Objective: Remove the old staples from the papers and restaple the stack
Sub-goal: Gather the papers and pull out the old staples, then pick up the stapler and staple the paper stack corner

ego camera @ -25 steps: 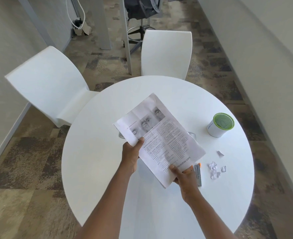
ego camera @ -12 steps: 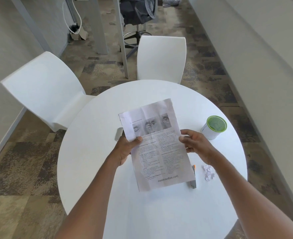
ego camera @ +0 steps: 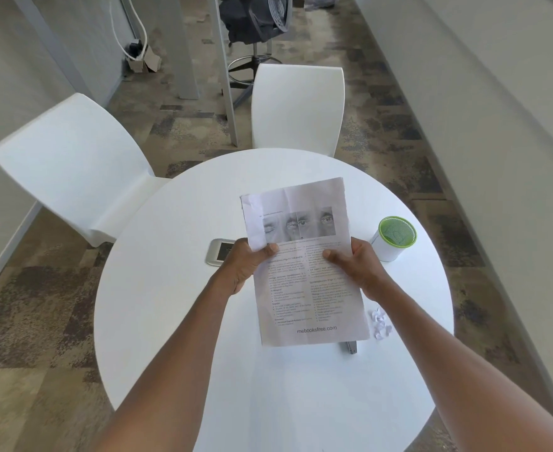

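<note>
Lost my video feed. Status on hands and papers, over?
Left hand and right hand both grip the printed paper stack, held above the round white table. Grey stapler half hidden beneath.

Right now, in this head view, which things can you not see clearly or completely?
- Grey tool: mostly hidden under the papers; only its end shows.
- Staples in the papers: too small to tell.
- Fingers of the left hand and right hand: behind the sheets.
- Table plate: partly covered by the left hand.
</note>
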Motion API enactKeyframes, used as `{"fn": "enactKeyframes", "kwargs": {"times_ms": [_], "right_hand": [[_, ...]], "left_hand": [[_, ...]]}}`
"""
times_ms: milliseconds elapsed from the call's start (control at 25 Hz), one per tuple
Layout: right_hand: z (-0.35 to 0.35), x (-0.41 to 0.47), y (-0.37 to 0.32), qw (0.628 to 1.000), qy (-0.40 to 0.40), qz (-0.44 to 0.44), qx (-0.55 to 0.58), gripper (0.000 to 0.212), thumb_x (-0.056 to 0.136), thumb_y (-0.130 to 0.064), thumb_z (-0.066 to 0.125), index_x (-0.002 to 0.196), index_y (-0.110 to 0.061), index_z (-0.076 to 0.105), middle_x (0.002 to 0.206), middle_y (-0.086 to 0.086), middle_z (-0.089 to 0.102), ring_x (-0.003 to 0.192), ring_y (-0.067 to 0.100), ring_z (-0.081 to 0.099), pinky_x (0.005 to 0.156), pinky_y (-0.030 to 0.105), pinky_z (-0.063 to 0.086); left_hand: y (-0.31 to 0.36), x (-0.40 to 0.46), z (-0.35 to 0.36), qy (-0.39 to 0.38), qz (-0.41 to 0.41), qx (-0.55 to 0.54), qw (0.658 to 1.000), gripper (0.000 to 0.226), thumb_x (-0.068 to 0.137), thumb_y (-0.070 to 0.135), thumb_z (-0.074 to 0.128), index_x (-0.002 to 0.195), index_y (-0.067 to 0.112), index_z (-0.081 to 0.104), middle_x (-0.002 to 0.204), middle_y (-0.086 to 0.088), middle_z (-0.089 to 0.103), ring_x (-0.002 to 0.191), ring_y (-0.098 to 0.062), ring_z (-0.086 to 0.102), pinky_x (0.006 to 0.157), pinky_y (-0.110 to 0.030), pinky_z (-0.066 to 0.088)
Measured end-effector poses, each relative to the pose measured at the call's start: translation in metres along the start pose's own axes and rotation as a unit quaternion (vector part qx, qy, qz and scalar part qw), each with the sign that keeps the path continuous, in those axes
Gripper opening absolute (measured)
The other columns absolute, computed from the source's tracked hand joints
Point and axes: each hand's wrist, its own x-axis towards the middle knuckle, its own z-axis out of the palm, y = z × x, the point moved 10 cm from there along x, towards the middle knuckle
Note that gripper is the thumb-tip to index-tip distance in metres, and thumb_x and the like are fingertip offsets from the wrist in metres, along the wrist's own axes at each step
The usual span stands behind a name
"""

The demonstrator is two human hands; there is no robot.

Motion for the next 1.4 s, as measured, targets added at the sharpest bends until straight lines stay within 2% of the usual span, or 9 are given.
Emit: {"fn": "enactKeyframes", "kwargs": {"times_ms": [160,320,440,560,680,760,920,1160,1400], "right_hand": [[-0.015,0.008,-0.007,0.999,0.044,-0.015,-0.026,0.004,0.085,-0.017,0.076,0.086,-0.016,0.073,0.079,0.001,0.078,0.071,0.019,0.074,0.071,0.044,0.061],[-0.043,0.015,-0.008,0.994,0.107,-0.028,0.001,0.007,0.087,-0.014,0.073,0.094,-0.013,0.072,0.083,0.005,0.076,0.073,0.021,0.071,0.072,0.042,0.060],[-0.056,0.017,-0.006,0.989,0.136,-0.029,0.040,0.006,0.088,-0.011,0.071,0.092,-0.016,0.071,0.084,0.004,0.075,0.073,0.020,0.071,0.071,0.038,0.061],[-0.061,0.021,-0.003,0.989,0.136,-0.024,0.044,0.007,0.088,-0.011,0.070,0.091,-0.017,0.070,0.083,0.003,0.075,0.074,0.021,0.070,0.070,0.037,0.061],[-0.067,0.023,0.000,0.989,0.140,-0.020,0.042,0.007,0.088,-0.013,0.071,0.091,-0.019,0.070,0.084,0.002,0.076,0.073,0.019,0.071,0.070,0.037,0.061],[-0.072,0.023,0.000,0.989,0.140,-0.022,0.046,0.006,0.088,-0.014,0.071,0.092,-0.018,0.070,0.084,0.002,0.076,0.073,0.018,0.072,0.069,0.035,0.061],[-0.079,0.020,0.000,0.988,0.142,-0.026,0.049,0.005,0.088,-0.014,0.071,0.092,-0.018,0.070,0.082,0.000,0.076,0.068,0.014,0.072,0.062,0.030,0.060],[-0.090,0.015,0.005,0.988,0.151,-0.026,0.017,0.016,0.089,-0.016,0.070,0.103,-0.007,0.071,0.094,0.012,0.077,0.077,0.022,0.073,0.069,0.037,0.062],[-0.090,0.007,0.008,0.988,0.151,-0.027,0.029,0.003,0.088,-0.015,0.071,0.090,-0.016,0.070,0.078,-0.003,0.075,0.062,0.006,0.071,0.053,0.021,0.055]], "left_hand": [[0.000,0.000,0.006,0.019,-0.002,-0.007,1.000,0.033,0.083,0.044,0.072,0.097,0.015,0.074,0.097,-0.006,0.076,0.088,-0.023,0.071,0.075,-0.033,0.054],[-0.031,-0.010,0.009,0.041,-0.045,-0.046,0.997,0.048,0.094,0.061,0.048,0.087,0.023,0.076,0.084,0.003,0.077,0.070,-0.012,0.071,0.059,-0.024,0.056],[-0.075,-0.029,0.017,0.152,-0.075,-0.118,0.978,0.061,0.105,0.054,0.025,0.101,0.017,0.073,0.086,-0.005,0.078,0.071,-0.017,0.073,0.057,-0.026,0.056],[-0.130,-0.064,0.045,0.264,-0.117,-0.117,0.950,0.040,0.107,0.027,0.033,0.088,0.012,0.064,0.077,-0.014,0.072,0.055,-0.023,0.066,0.048,-0.027,0.051],[-0.167,-0.093,0.093,0.256,-0.148,0.004,0.955,0.022,0.097,0.009,0.044,0.087,0.014,0.063,0.087,-0.014,0.072,0.065,-0.027,0.068,0.059,-0.031,0.052],[-0.162,-0.098,0.125,0.214,-0.111,0.162,0.957,0.014,0.090,0.026,0.061,0.096,0.015,0.065,0.092,-0.004,0.072,0.086,-0.025,0.070,0.075,-0.031,0.053],[-0.133,-0.087,0.167,0.175,-0.066,0.371,0.910,0.058,0.078,0.062,0.062,0.112,0.017,0.054,0.107,0.001,0.059,0.098,-0.023,0.062,0.077,-0.034,0.048],[-0.124,-0.064,0.183,0.152,-0.071,0.488,0.856,0.060,0.083,0.052,0.065,0.119,0.008,0.049,0.110,-0.006,0.055,0.097,-0.025,0.063,0.078,-0.035,0.055],[-0.128,-0.068,0.180,0.153,-0.033,0.529,0.834,0.036,0.097,0.028,0.052,0.125,0.007,0.048,0.115,-0.007,0.055,0.102,-0.023,0.062,0.079,-0.033,0.053]]}}
